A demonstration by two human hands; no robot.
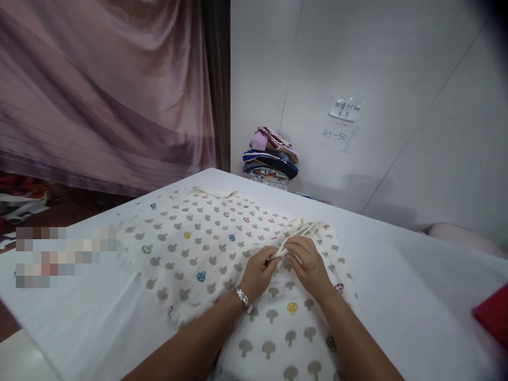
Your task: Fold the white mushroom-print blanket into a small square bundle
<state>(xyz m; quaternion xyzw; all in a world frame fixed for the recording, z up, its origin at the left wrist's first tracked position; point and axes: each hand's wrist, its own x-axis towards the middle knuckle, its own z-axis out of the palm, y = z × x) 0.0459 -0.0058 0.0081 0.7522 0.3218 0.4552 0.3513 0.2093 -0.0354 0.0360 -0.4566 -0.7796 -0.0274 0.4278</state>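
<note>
A white cloth (214,243) printed with grey mushrooms and a few coloured ones lies spread over the table, and its near part hangs toward me past the front. My left hand (257,272), with a silver bracelet at the wrist, pinches a raised edge of this cloth. Close beside it, my right hand (307,264) grips the same edge with bent fingers. Between the two hands the fabric is gathered into a narrow fold that runs up to the right. The far edge of the cloth is slightly curled.
The white table (397,296) reaches out on both sides. Behind it stands a stack of folded fabrics (272,156) against the wall, near two handwritten notes (335,135). A pink curtain (119,95) hangs at left. Something red (494,315) lies at the right edge.
</note>
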